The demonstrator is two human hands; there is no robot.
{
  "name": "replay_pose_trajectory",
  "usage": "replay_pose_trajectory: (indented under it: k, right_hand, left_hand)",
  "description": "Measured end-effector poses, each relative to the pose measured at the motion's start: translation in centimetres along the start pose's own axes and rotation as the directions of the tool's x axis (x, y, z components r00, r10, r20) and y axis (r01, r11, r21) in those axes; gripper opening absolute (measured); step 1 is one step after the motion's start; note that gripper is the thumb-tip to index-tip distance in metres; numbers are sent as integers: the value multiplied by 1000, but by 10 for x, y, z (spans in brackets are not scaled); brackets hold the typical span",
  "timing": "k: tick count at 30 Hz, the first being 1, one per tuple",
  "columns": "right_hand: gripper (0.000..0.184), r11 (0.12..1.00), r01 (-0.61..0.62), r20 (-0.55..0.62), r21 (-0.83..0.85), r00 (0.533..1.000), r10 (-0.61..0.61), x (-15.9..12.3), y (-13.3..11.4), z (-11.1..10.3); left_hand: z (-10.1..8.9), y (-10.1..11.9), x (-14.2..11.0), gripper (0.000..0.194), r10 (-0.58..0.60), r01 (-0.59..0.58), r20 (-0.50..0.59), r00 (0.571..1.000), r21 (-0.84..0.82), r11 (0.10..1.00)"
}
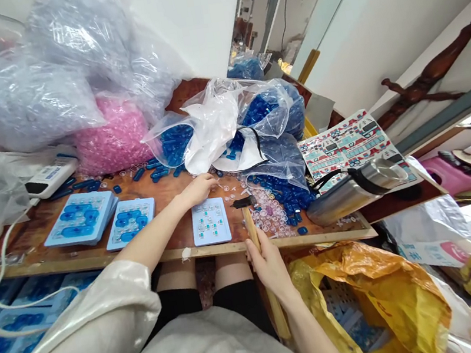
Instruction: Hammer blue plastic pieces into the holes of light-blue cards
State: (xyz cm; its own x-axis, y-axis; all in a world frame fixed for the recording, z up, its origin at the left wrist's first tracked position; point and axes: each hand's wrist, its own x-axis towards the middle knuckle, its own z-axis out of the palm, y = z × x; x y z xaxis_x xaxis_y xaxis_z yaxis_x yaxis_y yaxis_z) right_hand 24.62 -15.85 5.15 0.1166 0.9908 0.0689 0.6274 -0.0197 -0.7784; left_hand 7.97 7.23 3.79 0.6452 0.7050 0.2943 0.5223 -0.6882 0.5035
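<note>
My right hand [266, 258] is wrapped round the wooden handle of a hammer [250, 222], its dark head resting low over the table beside a light blue tray [212, 237]. That tray lies flat in front of me and carries small clear and teal pieces. Over its far edge, my left hand [200, 190] has its fingers curled together by the loose clear rings; what they hold, if anything, is too small to make out. Clear round pieces [270, 214] lie heaped just right of the hammer head, with blue oblong pieces [285, 192] behind them.
Two stacks of filled trays, a near one [114, 240] and a taller one [55, 236], stand at left. Plastic bags [226, 118] and a pink bag [110, 136] line the back. A steel flask [354, 190] lies tilted at right, above a yellow sack [386, 284].
</note>
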Motion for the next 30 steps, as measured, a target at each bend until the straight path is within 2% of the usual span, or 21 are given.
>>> replay_pose_trajectory:
  k: [2,4,6,8,10,12,15,18,21,25,30]
  right_hand:
    - [42,1000,-26,12,13,1000,26,-2,4,0]
    - [41,998,-57,33,37,998,56,-4,5,-1]
    - [41,996,-78,45,52,996,76,-5,5,-2]
    - [42,995,-91,49,48,995,88,-5,4,-2]
    - [44,996,-88,45,34,995,87,-4,3,0]
    - [45,997,-68,49,41,997,66,-4,1,4]
    - [45,997,-27,65,73,998,22,-6,-3,9]
    - [44,996,-7,82,87,997,-1,-9,-7,12]
    - [44,998,-5,83,69,997,0,-12,-8,11]
    - [44,999,-13,59,35,998,11,-15,-8,10]
    - [43,1000,5,72,15,997,-6,-14,-13,10]
  left_hand:
    - [4,-7,16,26,-18,16,61,998,32,999]
    - [1,-4,11,22,-69,69,-9,998,16,997]
    - [-9,7,-9,22,-133,126,-91,987,-82,989]
    - [-21,25,-38,24,-201,179,-80,976,-225,958]
    - [-26,44,-67,24,-255,227,-58,965,-298,927]
    - [-24,59,-90,21,-250,227,-48,967,-288,930]
    - [-11,69,-110,18,-191,169,-88,978,-209,963]
    - [-1,70,-116,17,-175,151,-136,975,-172,974]
    - [2,69,-117,17,-182,161,-138,974,-151,975]
    - [5,68,-119,17,-124,120,-173,977,-37,992]
    - [10,68,-122,21,-143,154,-256,956,23,988]
